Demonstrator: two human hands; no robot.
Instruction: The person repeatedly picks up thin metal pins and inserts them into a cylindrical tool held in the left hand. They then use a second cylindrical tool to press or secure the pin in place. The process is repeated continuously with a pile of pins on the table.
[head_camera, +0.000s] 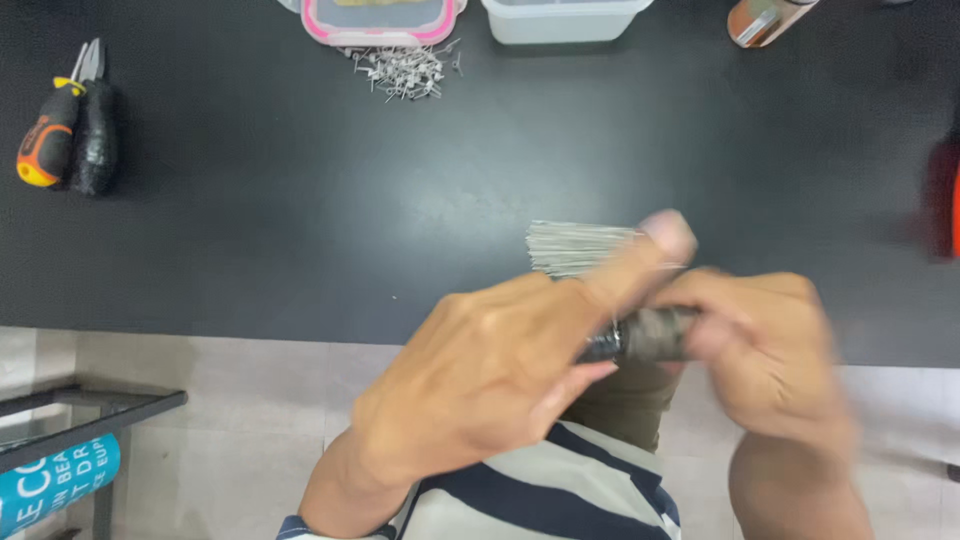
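Left hand (490, 375), right hand (770, 350) meet, fingers curled, blurred.

Even, soft light is spread across the scene, and no hard shadows are cast. A pale sheen is seen on the black table (300, 220) just beyond the left hand (490, 385). The right hand (770, 350) is smeared by motion blur, its edges lost; the left hand is held sharper, though its thumb tip is softened. The wire bundle (575, 248) above the hands is slightly blurred. The tools (70, 125) far to the left are rendered fairly crisp.
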